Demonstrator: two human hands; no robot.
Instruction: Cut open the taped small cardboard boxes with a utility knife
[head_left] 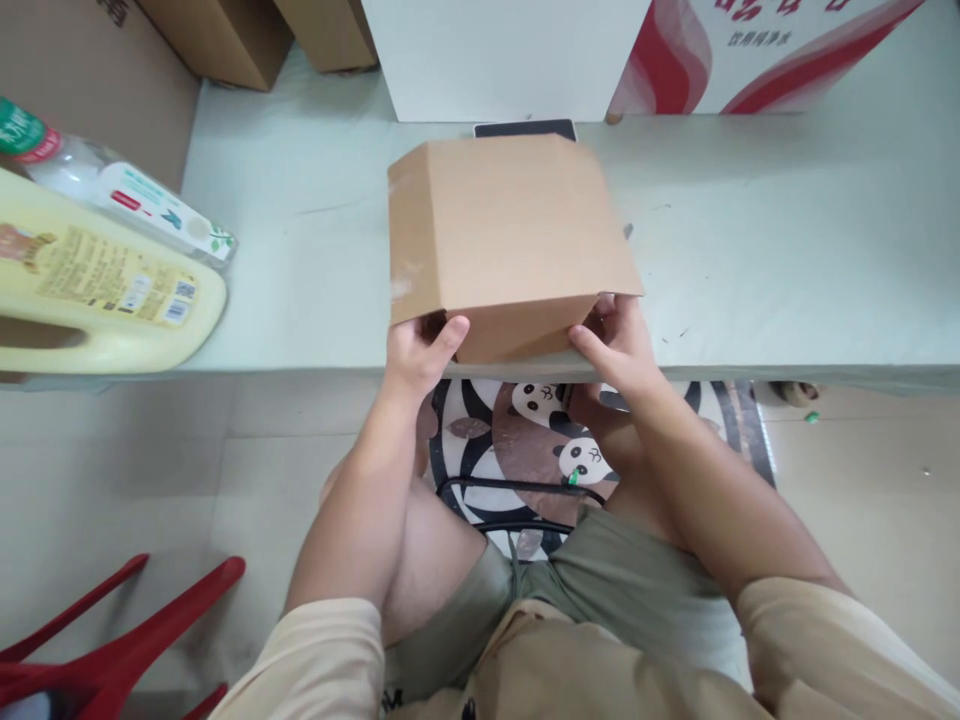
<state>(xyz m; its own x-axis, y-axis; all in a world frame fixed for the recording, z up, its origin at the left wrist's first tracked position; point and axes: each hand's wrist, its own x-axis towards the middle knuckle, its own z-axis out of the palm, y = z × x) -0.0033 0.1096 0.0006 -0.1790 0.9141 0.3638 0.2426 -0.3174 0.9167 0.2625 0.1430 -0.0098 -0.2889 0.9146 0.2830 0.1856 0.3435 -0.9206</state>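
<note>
A brown cardboard box (517, 220), partly folded with its side flaps spread out, stands at the front edge of the table. My left hand (421, 352) grips its near left corner; the thumb lies on the front panel and the fingers go under the left flap. At the near right corner my right hand (616, 340) holds the box in the same way, its thumb against the front panel. The flaps hide several fingertips of both hands. Behind the box, a flat dark-topped object (525, 129) with a pale rim is mostly covered.
A yellow jug (112, 270) and a clear bottle (82, 170) are on the left of the pale table (750, 240). A white box (502, 60), a red-and-white carton (742, 60) and brown cartons (225, 40) line the back. A red stool (127, 640) is at lower left.
</note>
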